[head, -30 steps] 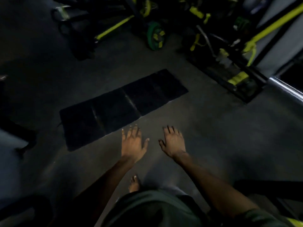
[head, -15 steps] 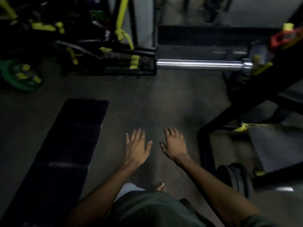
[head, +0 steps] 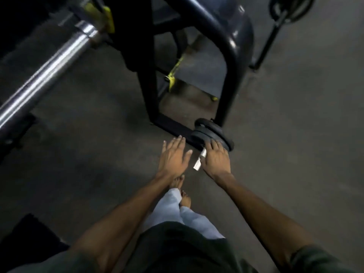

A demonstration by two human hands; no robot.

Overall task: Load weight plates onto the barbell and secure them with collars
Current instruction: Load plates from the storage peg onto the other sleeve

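Observation:
A bare chrome barbell sleeve runs diagonally across the upper left, resting on a black rack. Black weight plates hang stacked on a low peg at the foot of the black rack frame. My left hand is stretched out flat with fingers apart, just left of the plates and holding nothing. My right hand is also spread, its fingertips over the near edge of the plates; whether they touch is unclear. A shiny peg end shows between my hands.
Another black plate hangs on a stand at the top right. A yellow bar holder sits on the rack at the inner end of the sleeve. A dark floor mat lies at the lower left. My bare feet stand on grey concrete floor.
My view has swung right and down, and I have stepped closer. The rack foot and its plates now lie right at my fingertips. Both hands stay spread and hold nothing.

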